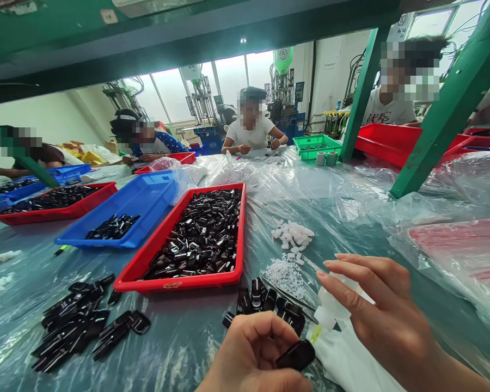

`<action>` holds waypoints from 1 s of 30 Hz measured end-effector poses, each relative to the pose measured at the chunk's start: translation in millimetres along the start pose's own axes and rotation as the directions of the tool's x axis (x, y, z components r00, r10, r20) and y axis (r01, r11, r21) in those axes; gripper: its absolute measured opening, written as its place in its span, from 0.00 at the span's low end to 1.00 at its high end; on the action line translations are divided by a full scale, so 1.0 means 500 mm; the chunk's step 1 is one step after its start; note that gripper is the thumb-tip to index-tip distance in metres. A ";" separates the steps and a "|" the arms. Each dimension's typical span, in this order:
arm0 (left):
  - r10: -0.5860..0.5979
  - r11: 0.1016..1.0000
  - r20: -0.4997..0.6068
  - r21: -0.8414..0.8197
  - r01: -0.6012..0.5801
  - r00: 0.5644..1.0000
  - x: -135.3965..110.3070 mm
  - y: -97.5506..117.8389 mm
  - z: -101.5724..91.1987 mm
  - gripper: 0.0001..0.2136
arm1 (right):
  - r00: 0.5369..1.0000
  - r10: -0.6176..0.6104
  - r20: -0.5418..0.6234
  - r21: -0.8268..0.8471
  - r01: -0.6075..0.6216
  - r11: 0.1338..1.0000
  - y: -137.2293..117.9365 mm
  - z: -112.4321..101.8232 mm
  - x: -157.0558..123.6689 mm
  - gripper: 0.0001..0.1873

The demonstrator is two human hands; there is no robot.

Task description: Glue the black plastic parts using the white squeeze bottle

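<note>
My left hand (255,356) is closed at the bottom centre, with a glossy black curved piece (296,355) pinched between thumb and fingers. To its right, my right hand (386,305) is open, its fingers stretched out over a whitish translucent squeeze bottle (335,298). The bottle's yellow-green tip (316,333) points down toward the black piece. Whether the fingers touch the bottle I cannot tell; the right thumb is hidden. A white cloth (357,356) lies under the right hand. Just beyond my left hand, several loose black pieces (269,298) lie on the table.
A red tray (179,284) full of black pieces stands ahead, beside a blue tray (122,190). More pieces (71,321) lie left. White bits (288,275) are heaped right of the red tray. Green posts (445,103) rise at right. Several people sit across the plastic-covered table.
</note>
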State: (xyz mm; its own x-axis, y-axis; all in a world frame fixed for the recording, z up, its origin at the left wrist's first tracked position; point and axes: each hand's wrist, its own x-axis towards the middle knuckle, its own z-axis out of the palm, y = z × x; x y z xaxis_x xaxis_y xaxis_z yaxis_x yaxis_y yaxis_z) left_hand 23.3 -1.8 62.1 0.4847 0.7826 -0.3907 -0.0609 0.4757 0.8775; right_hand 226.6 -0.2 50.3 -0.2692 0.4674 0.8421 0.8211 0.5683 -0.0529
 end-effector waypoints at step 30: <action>0.009 1.000 0.017 -0.019 -0.009 1.000 -0.002 0.002 -0.003 0.12 | 0.999 0.011 0.032 0.012 -0.011 1.000 0.000 -0.004 0.001 0.16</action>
State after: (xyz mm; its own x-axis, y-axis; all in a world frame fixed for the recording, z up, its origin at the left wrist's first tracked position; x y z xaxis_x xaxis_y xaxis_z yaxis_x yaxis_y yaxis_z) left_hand 21.4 -1.4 62.8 0.4985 0.7803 -0.3776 -0.0820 0.4761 0.8755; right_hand 227.5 -1.2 51.9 -0.2766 0.4952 0.8236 0.8177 0.5715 -0.0690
